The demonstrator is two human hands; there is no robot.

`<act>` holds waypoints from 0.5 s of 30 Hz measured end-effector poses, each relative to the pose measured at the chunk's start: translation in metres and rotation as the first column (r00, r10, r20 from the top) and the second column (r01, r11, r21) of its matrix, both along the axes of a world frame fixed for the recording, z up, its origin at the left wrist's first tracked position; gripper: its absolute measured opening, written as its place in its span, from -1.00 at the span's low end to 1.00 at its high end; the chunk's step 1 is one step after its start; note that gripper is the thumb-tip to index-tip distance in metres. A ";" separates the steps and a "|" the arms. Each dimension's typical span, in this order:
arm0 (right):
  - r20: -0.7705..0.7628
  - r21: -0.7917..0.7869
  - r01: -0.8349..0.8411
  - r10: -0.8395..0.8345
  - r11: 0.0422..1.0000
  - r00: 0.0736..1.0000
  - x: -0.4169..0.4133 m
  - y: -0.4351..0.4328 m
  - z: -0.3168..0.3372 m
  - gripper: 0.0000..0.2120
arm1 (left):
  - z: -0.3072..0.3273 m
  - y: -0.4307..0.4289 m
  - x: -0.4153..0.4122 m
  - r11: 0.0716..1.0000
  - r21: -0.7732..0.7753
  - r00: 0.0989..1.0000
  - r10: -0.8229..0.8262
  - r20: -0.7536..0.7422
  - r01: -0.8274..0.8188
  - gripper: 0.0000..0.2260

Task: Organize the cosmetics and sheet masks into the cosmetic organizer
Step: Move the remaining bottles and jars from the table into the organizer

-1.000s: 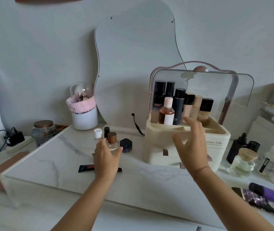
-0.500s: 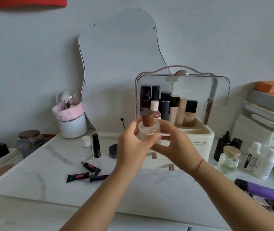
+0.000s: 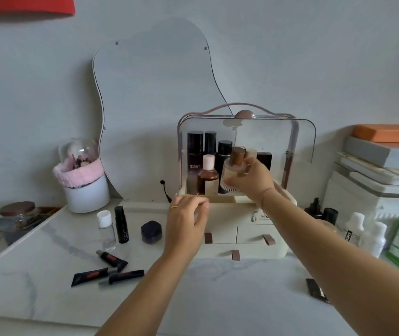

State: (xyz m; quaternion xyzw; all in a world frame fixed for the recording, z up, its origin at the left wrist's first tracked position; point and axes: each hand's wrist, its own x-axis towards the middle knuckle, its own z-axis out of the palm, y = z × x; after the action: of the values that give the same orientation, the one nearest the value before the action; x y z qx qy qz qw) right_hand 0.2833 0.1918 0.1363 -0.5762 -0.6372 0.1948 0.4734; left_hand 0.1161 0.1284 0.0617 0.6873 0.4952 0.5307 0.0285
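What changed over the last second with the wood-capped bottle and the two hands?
The round bottle left the tabletop in the left hand, passed to the right hand, and now sits inside the organizer's open top. The left hand let go. Tubes stayed put.

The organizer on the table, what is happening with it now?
A person is filling the organizer. The right hand holds a round bottle with a brown cap at the open top compartment, beside the bottles already standing there. The left hand is empty and hovers in front of the organizer. Tubes, a black jar and two small bottles wait on the table to the left.
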 end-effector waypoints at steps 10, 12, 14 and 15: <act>0.256 -0.173 0.067 -0.020 0.983 0.967 -0.007 0.010 -0.005 -0.65 | -0.007 0.002 -0.007 0.998 0.033 0.995 -0.055 -0.078 0.057 -0.75; 0.305 -0.148 0.065 -0.017 0.987 0.952 -0.008 0.000 -0.003 -0.71 | -0.007 0.002 -0.009 0.998 0.022 0.994 -0.055 -0.095 0.058 -0.69; 0.283 -0.032 0.063 -0.052 0.998 0.958 -0.005 -0.018 -0.005 -0.63 | -0.007 0.003 -0.011 0.997 0.026 0.989 -0.065 -0.136 0.069 -0.69; 0.216 0.063 0.072 -0.084 0.995 0.973 -0.001 -0.030 -0.010 -0.56 | -0.007 0.005 -0.012 0.997 0.033 0.984 -0.066 -0.165 0.072 -0.72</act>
State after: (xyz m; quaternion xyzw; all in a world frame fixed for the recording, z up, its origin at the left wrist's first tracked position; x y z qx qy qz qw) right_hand 0.2823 0.1617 0.1267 -0.6054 -0.6673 0.0942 0.4234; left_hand 0.1045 0.1331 0.0542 0.7455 0.4615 0.4807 -0.0072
